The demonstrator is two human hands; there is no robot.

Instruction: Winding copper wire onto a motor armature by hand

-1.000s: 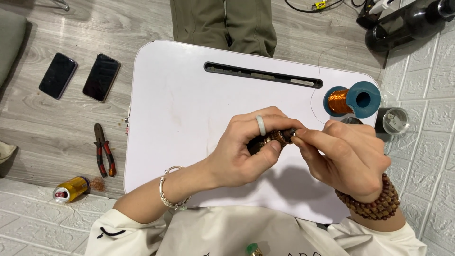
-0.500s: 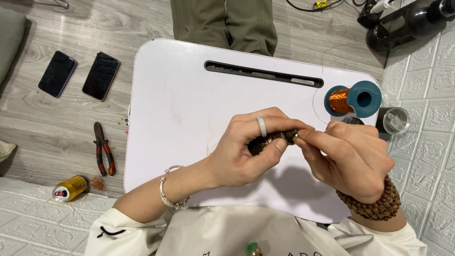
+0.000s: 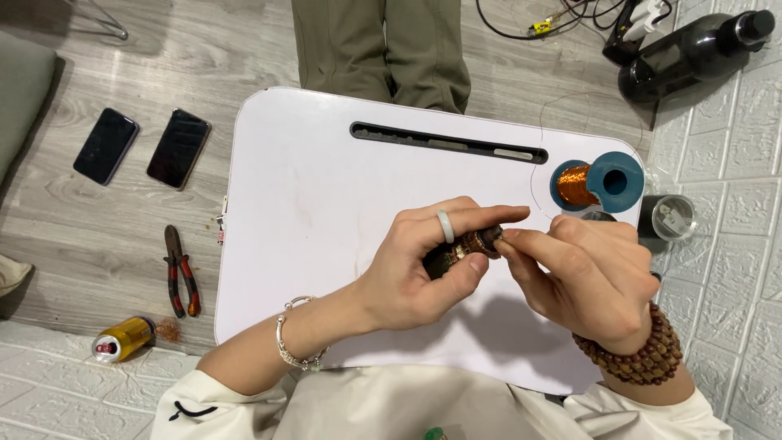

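My left hand (image 3: 423, 265) grips a small dark cylindrical part wound with copper wire (image 3: 468, 247) above a white lap table (image 3: 326, 195). A pale ring sits on one finger and a silver bracelet on that wrist. My right hand (image 3: 582, 277), wearing a wooden bead bracelet, pinches the right end of the same part with its fingertips. A spool of copper wire (image 3: 590, 183) with blue flanges lies on the table's right side, just beyond my right hand. A thin wire curves from it toward my hands.
Two dark phones (image 3: 142, 147) lie on the wooden floor at left. Red-handled pliers (image 3: 181, 273) and a yellow can (image 3: 122, 338) lie near the table's left edge. A small jar (image 3: 666, 216) and a black appliance (image 3: 692, 53) stand at right. Another person's legs (image 3: 379, 49) are at the top.
Both hands have stayed together over the table. My fingers have shifted slightly on the small part; the spool has not moved.
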